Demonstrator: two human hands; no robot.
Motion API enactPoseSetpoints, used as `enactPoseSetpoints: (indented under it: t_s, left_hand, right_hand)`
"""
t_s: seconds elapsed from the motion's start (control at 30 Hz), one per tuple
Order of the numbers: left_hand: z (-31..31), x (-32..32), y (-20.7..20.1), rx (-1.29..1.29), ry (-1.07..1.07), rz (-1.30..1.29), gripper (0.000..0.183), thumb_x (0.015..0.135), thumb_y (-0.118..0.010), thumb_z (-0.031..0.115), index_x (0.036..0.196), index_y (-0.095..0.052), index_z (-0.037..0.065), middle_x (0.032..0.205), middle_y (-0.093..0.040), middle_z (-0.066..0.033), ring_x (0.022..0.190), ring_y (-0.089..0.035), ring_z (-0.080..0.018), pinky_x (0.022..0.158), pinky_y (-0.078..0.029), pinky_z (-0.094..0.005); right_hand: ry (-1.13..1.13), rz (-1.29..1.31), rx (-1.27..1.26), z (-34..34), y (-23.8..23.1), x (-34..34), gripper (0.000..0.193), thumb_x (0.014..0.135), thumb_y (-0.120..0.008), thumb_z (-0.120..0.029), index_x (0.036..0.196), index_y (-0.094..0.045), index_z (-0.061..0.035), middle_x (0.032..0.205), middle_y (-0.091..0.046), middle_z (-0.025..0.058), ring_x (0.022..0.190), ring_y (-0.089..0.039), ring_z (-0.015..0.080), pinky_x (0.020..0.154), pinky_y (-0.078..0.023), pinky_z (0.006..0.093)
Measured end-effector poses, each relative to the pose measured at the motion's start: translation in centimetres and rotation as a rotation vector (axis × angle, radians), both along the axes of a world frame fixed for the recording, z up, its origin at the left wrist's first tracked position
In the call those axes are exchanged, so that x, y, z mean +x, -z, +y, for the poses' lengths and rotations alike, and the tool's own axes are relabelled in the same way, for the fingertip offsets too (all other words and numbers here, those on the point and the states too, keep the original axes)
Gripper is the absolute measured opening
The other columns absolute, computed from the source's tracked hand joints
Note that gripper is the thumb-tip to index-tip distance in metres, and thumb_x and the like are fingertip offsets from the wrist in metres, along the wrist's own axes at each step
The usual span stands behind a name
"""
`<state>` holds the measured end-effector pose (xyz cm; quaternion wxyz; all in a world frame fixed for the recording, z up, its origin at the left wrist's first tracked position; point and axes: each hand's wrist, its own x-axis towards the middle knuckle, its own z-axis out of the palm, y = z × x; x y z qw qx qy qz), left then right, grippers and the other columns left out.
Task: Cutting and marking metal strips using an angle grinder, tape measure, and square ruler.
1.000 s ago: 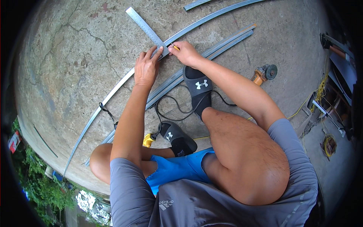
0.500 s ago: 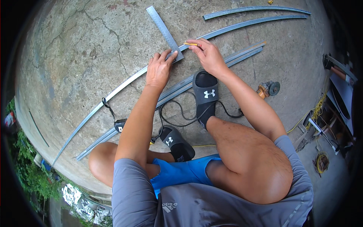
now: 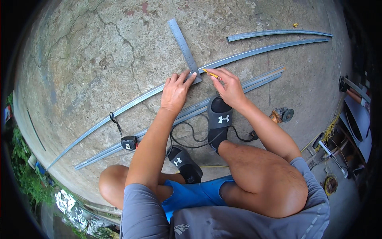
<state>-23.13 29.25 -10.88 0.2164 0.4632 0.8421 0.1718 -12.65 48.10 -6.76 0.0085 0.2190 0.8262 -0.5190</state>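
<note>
A long grey metal channel [image 3: 137,101] runs across the concrete. Over it lies an L-shaped steel square [image 3: 183,47], its long blade pointing away from me. My left hand [image 3: 175,91] grips the square's short arm against the channel, thumb and fingertips pressed down at the corner. In my right hand [image 3: 229,87] a yellow pencil [image 3: 211,74] is pinched between thumb and fingers. The pencil's tip is at the channel, just right of the square's blade; whether it touches is too small to tell.
More channels [image 3: 254,83] lie nearer, beside my sandalled foot. A black tape measure [image 3: 128,142] with a strap sits by my left forearm. An angle grinder [image 3: 281,115] lies right, its black cord looping between my feet. Another channel [image 3: 278,33] lies farther off.
The whole view has shifted, so the scene sits lower in the picture. The pencil, more level before, now slants with its tip up and left. My left hand stays on the square.
</note>
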Motion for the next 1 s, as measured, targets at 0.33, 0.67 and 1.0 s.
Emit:
enactPoseSetpoints:
  t_s: [0.33, 0.67, 1.0]
  left_hand:
    - [0.0, -0.3, -0.2, -0.011, 0.01, -0.03, 0.058, 0.076, -0.067, 0.005, 0.132, -0.062, 0.021, 0.13, -0.059, -0.001, 0.103, -0.056, -0.0243, 0.09, -0.047, -0.0372]
    - [0.0, -0.3, 0.1, 0.012, 0.019, -0.014, 0.054, 0.08, -0.065, 0.009, 0.132, -0.062, 0.023, 0.13, -0.06, 0.001, 0.1, -0.057, -0.0222, 0.086, -0.047, -0.0361]
    - [-0.2, -0.4, 0.1, 0.016, 0.028, 0.0, 0.052, 0.082, -0.063, 0.01, 0.132, -0.061, 0.023, 0.131, -0.06, 0.001, 0.101, -0.057, -0.0219, 0.086, -0.047, -0.0364]
  right_hand:
    - [-0.109, 0.028, 0.092, 0.0, 0.5, -0.1, 0.032, 0.088, -0.064, -0.001, 0.119, -0.066, -0.0034, 0.105, -0.069, 0.0146, 0.092, -0.066, 0.0311, 0.081, -0.053, 0.0379]
    - [-0.026, 0.015, -0.025, 0.0, 1.5, 0.0, 0.031, 0.092, -0.061, -0.003, 0.123, -0.065, -0.0049, 0.116, -0.067, 0.0157, 0.097, -0.067, 0.0288, 0.08, -0.055, 0.035]
    - [-0.086, 0.065, 0.09, -0.4, 2.5, 0.6, 0.036, 0.089, -0.063, -0.002, 0.125, -0.063, -0.0062, 0.12, -0.063, 0.023, 0.107, -0.065, 0.0367, 0.086, -0.056, 0.0376]
